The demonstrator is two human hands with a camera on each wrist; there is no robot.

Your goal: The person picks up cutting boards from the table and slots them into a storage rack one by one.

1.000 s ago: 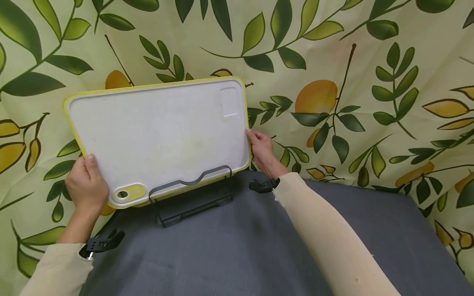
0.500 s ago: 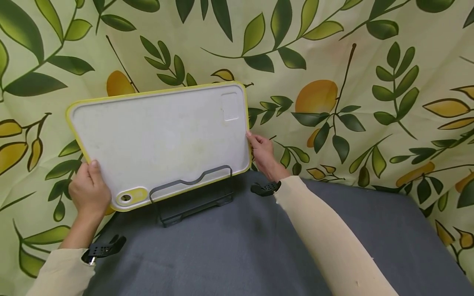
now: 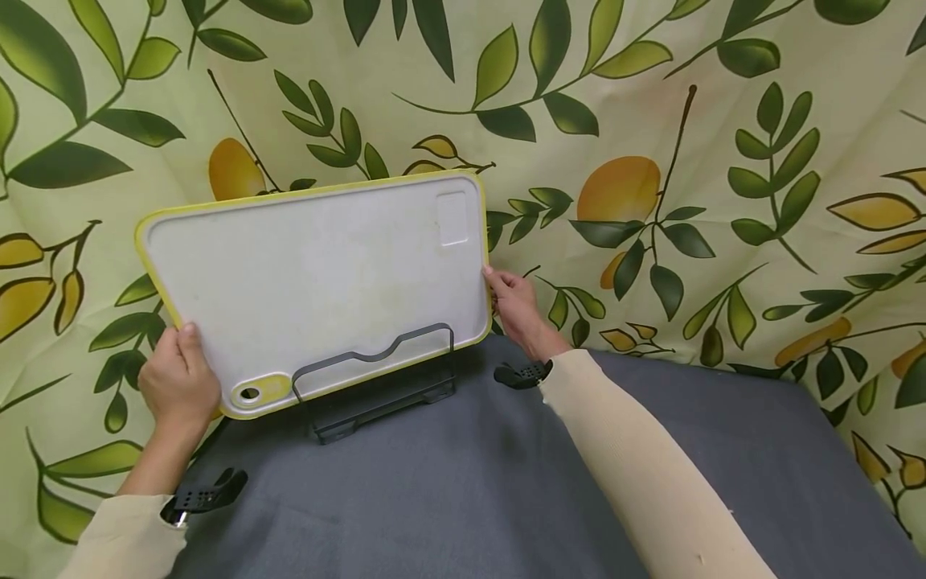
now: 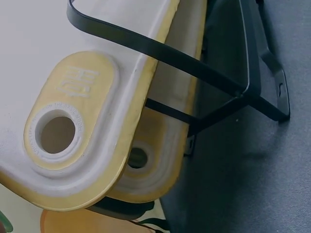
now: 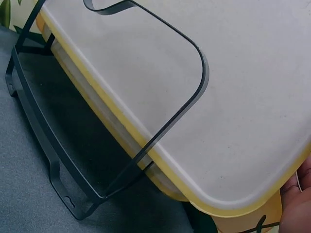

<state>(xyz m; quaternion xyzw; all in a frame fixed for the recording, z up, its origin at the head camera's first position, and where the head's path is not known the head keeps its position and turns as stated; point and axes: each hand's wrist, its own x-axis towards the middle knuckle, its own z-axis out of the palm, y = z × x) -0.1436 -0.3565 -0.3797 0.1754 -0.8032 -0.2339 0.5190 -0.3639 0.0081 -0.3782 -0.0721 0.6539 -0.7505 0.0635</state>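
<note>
A white cutting board (image 3: 325,273) with a yellow rim stands tilted behind the front bar of a black metal rack (image 3: 387,410). My left hand (image 3: 181,374) grips its left edge, thumb on the front face, above the yellow corner with a round hole (image 4: 57,135). On the opposite edge, my right hand (image 3: 519,305) pinches the rim, the other fingers partly hidden behind. Close behind the front board, a second yellow-rimmed cutting board (image 4: 165,162) shows in the left wrist view; most of it is covered. The front board's lower edge hangs above the rack's base bars.
The rack's feet rest on a dark grey tabletop (image 3: 448,498). Directly behind rises a curtain (image 3: 651,48) printed with leaves and orange fruit. Black straps with small mounts circle both wrists, over cream sleeves (image 3: 644,450).
Both hands have lowered the front board a little and shifted it slightly right, so it sits deeper behind the rack's front bar. The rack has stayed in place.
</note>
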